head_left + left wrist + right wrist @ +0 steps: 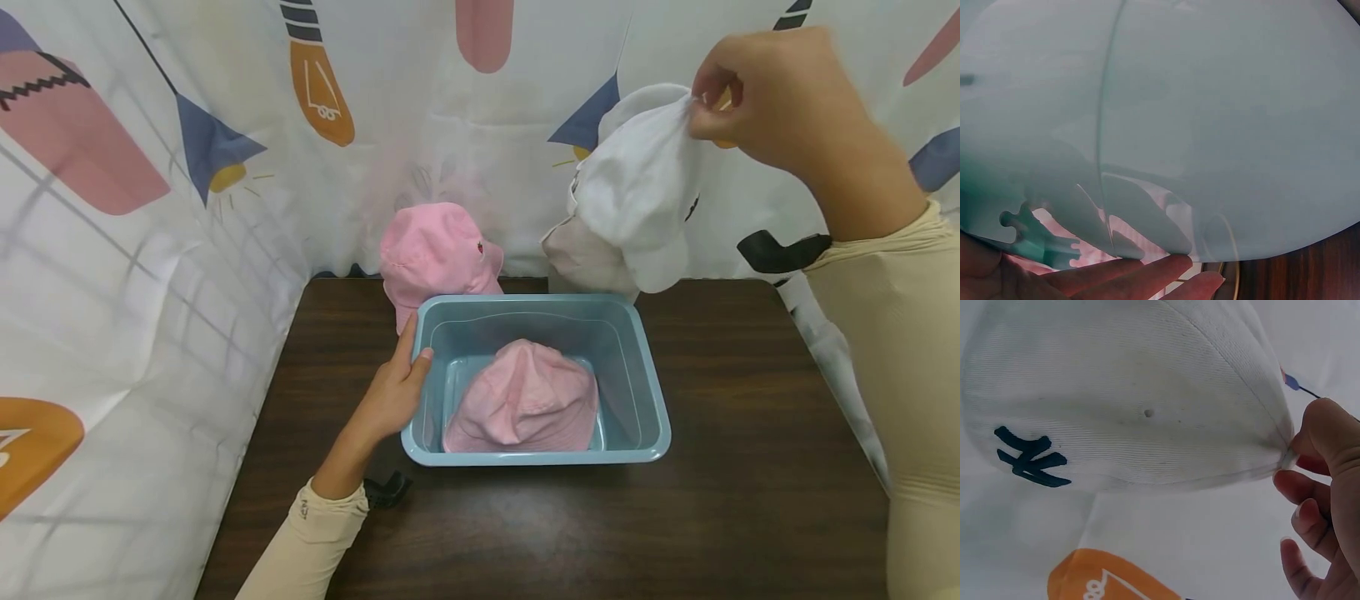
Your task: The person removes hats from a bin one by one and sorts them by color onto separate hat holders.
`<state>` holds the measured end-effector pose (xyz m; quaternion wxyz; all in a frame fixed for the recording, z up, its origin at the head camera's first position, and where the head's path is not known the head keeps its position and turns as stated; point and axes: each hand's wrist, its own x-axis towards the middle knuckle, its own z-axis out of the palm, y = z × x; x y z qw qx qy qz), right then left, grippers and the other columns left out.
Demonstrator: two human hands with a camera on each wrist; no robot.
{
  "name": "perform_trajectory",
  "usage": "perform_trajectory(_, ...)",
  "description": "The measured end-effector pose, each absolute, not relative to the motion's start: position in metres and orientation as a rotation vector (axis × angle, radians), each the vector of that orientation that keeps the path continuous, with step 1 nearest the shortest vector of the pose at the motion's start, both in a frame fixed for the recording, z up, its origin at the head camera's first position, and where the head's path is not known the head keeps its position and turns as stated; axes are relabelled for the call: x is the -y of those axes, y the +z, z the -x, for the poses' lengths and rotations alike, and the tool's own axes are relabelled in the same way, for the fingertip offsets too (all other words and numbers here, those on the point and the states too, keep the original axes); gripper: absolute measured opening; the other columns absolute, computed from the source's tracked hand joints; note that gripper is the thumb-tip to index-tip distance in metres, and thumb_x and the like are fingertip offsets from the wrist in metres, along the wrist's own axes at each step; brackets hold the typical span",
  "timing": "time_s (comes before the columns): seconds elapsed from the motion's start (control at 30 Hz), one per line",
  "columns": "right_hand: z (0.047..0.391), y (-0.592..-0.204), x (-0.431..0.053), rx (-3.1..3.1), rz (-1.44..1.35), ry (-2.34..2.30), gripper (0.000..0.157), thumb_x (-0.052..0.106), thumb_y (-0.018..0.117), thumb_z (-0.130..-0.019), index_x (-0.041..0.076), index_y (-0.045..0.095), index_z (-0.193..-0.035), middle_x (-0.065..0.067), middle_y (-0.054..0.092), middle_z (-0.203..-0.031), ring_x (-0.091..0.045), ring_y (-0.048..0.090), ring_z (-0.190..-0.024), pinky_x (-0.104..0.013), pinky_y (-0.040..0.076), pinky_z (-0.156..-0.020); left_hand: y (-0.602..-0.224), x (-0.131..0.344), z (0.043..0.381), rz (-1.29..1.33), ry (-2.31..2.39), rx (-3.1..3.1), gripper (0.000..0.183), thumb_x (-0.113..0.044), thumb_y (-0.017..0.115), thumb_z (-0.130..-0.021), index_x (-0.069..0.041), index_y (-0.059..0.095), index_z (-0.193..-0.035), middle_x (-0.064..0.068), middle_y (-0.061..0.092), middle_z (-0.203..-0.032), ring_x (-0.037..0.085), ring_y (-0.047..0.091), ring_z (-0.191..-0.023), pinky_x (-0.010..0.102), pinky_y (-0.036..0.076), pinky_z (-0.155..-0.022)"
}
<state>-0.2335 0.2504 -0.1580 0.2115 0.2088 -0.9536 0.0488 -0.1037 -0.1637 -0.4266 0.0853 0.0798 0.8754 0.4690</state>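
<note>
My right hand [780, 117] pinches a white baseball cap [637, 183] by its fabric and holds it up behind the basin's right side. In the right wrist view, dark embroidery shows on the cap [1129, 412], with thumb and fingertips pinching its edge. My left hand [393, 387] grips the left rim of a blue plastic basin [536, 457], thumb over the rim; in the left wrist view, the fingers [1166, 269] lie along its outer wall. Inside the basin rests a pale pink cap [525, 400].
Behind the basin's left corner, a brighter pink cap [438, 250] has a small red motif. A beige cap [588, 254] stands behind the basin, partly covered by the white one. Everything is on a dark wooden table [750, 458], with a patterned white curtain [420, 108] at its back and left.
</note>
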Motion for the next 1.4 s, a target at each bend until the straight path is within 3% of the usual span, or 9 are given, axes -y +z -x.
perform_trajectory(0.23, 0.254, -0.172, -0.243, 2.714, -0.592, 0.120, 0.028, 0.016, 0.056, -0.097, -0.004, 0.069, -0.110, -0.023, 0.068, -0.104, -0.036, 0.054, -0.089, -0.042, 0.040, -0.077, -0.427, 0.164, 0.104, -0.233, 1.390, -2.607, 0.067, -0.039, 0.034, -0.112, -0.024, -0.001, -0.166, 0.020, 0.030, -0.165, 0.045, 0.052, -0.134, 0.064, 0.045, -0.104)
perform_trajectory(0.33, 0.258, -0.181, -0.238, 2.682, -0.641, 0.110, 0.025, 0.014, 0.057, -0.096, -0.004, 0.069, -0.109, -0.023, 0.069, -0.104, -0.035, 0.056, -0.088, -0.045, 0.042, -0.079, -0.427, 0.164, 0.104, -0.229, 1.389, -2.606, 0.067, -0.039, 0.034, -0.112, -0.024, -0.002, -0.166, 0.020, 0.029, -0.166, 0.045, 0.050, -0.137, 0.065, 0.043, -0.106)
perform_trajectory(0.67, 0.271, -0.212, -0.224, 2.501, -0.887, 0.027, 0.017, 0.007, 0.070, -0.089, -0.001, 0.070, -0.104, -0.022, 0.072, -0.095, -0.039, 0.064, -0.089, -0.062, 0.045, -0.090, -0.427, 0.163, 0.104, -0.227, 1.386, -2.606, 0.066, -0.039, 0.034, -0.112, -0.025, -0.002, -0.166, 0.020, 0.030, -0.165, 0.045, 0.053, -0.134, 0.065, 0.045, -0.103)
perform_trajectory(0.87, 0.275, -0.230, -0.223, 2.463, -0.945, 0.004, 0.014, 0.006, 0.070, -0.087, 0.000, 0.069, -0.099, -0.019, 0.072, -0.088, -0.037, 0.064, -0.082, -0.061, 0.047, -0.081, -0.427, 0.162, 0.104, -0.233, 1.394, -2.607, 0.067, -0.039, 0.035, -0.112, -0.025, -0.001, -0.166, 0.021, 0.032, -0.164, 0.045, 0.054, -0.133, 0.064, 0.047, -0.102)
perform_trajectory(1.03, 0.278, -0.246, -0.228, 2.496, -0.928, 0.009, 0.013, 0.007, 0.070, -0.087, 0.002, 0.070, -0.099, -0.018, 0.072, -0.087, -0.035, 0.064, -0.079, -0.060, 0.047, -0.082, -0.427, 0.163, 0.105, -0.232, 1.389, -2.611, 0.066, -0.039, 0.034, -0.112, -0.026, -0.001, -0.166, 0.021, 0.033, -0.164, 0.045, 0.055, -0.132, 0.064, 0.048, -0.101)
perform_trajectory(1.17, 0.281, -0.257, -0.232, 2.451, -0.953, 0.015, 0.011, 0.008, 0.070, -0.087, 0.002, 0.070, -0.096, -0.016, 0.071, -0.081, -0.034, 0.062, -0.072, -0.055, 0.049, -0.074, -0.427, 0.163, 0.105, -0.230, 1.391, -2.608, 0.066, -0.039, 0.035, -0.112, -0.026, -0.001, -0.166, 0.021, 0.033, -0.164, 0.045, 0.056, -0.131, 0.064, 0.048, -0.100)
perform_trajectory(1.4, 0.280, -0.275, -0.238, 2.428, -0.975, 0.067, 0.007, 0.006, 0.070, -0.085, 0.002, 0.071, -0.091, -0.014, 0.067, -0.074, -0.031, 0.058, -0.068, -0.050, 0.044, -0.066, -0.427, 0.163, 0.105, -0.232, 1.387, -2.604, 0.066, -0.039, 0.034, -0.112, -0.027, -0.002, -0.166, 0.021, 0.032, -0.164, 0.046, 0.056, -0.131, 0.064, 0.049, -0.098)
